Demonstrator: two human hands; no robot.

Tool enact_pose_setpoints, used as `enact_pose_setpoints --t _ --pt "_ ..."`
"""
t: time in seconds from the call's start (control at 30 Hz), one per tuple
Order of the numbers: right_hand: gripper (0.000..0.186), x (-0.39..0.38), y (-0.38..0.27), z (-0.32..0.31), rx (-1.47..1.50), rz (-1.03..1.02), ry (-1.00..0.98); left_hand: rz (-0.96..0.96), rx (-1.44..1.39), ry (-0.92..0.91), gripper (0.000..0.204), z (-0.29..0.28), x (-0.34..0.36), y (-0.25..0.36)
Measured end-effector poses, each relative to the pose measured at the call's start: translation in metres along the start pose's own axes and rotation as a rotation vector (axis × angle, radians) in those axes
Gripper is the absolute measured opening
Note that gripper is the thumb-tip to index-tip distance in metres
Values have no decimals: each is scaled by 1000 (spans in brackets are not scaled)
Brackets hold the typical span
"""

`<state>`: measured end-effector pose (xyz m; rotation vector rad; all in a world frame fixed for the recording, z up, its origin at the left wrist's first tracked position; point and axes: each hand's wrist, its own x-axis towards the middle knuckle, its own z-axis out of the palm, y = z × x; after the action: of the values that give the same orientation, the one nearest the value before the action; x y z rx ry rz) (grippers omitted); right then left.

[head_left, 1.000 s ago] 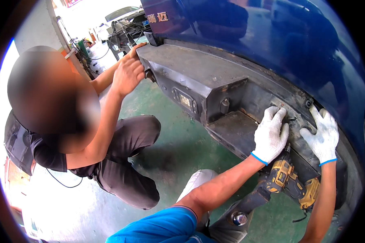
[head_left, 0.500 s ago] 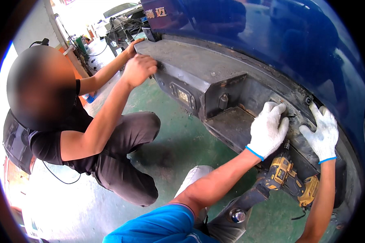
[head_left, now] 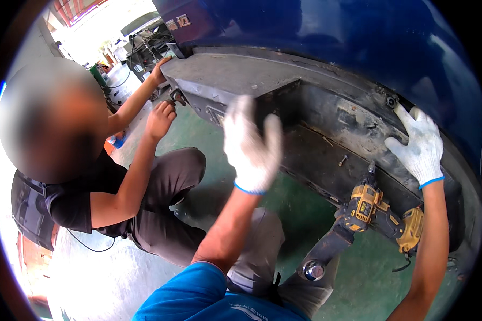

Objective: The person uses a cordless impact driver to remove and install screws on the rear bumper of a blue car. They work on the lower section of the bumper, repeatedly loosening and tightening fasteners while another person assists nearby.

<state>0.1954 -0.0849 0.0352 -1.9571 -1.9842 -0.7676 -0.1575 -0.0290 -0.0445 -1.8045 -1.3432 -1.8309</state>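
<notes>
My left hand (head_left: 250, 147), in a white knit glove, is raised in front of the dark bumper (head_left: 219, 69). It is blurred, with its thumb apart from the stretched fingers, and seems to hold nothing. My right hand (head_left: 419, 144), gloved the same way, rests on the bumper's right part with its fingers spread. Its index fingertip lies by a small round black fitting (head_left: 391, 101) under the blue body panel (head_left: 359, 43). Below and left of that hand, a yellow and black cordless impact wrench (head_left: 363, 207) rests at the bumper step. Two loose bolts, one a short bolt (head_left: 343, 160), lie on the step.
A co-worker in dark clothes crouches at left, one hand (head_left: 158, 69) on the bumper's far end, the other (head_left: 160, 119) beside a small dark part. A tow bar with a shiny ball (head_left: 313, 270) sticks out near my knees. A cable (head_left: 91, 249) crosses the green floor.
My left hand has left the bumper recess and swung left, uncovering the bolts on the step. My right hand stays by the fitting. The co-worker's nearer hand has dropped from the bumper.
</notes>
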Motion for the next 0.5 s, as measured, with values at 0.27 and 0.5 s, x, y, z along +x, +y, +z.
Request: enact_pose_setpoints --t 0.27,0.5 --pt "79 1 3 2 -4 -18 59 97 -484 -384 44 32 -89 75" --pt "80 -2 5 6 -22 -7 21 -4 -484 -471 33 33 -105 64"
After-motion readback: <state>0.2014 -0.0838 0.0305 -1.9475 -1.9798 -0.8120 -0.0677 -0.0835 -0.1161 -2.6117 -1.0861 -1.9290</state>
